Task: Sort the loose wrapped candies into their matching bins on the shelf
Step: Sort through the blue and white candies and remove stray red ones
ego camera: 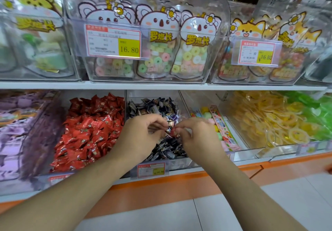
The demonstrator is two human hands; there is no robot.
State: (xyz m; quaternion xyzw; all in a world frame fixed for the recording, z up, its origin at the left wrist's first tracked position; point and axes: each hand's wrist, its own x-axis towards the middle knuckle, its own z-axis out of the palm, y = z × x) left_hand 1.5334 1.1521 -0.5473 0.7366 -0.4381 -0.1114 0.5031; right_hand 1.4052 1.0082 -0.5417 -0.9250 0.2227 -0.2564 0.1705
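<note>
Shop shelf bins, right hand (195, 135) pinching small red-wrapped candy (173, 132), left hand (142, 135) loosely curled over dark-wrapped candies (168, 148)

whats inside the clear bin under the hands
The clear plastic bin holds a heap of dark blue wrapped candies; a small red wrapped candy sits between the fingertips. Both hands cover the heap's middle.

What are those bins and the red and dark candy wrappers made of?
The bins look like clear, glossy hard plastic: you see straight through their walls. The red wrappers seem shiny plastic film, creased and glinting. The dark wrappers look like metallic foil or foil-like film, with silvery highlights; which one is unclear.
</note>
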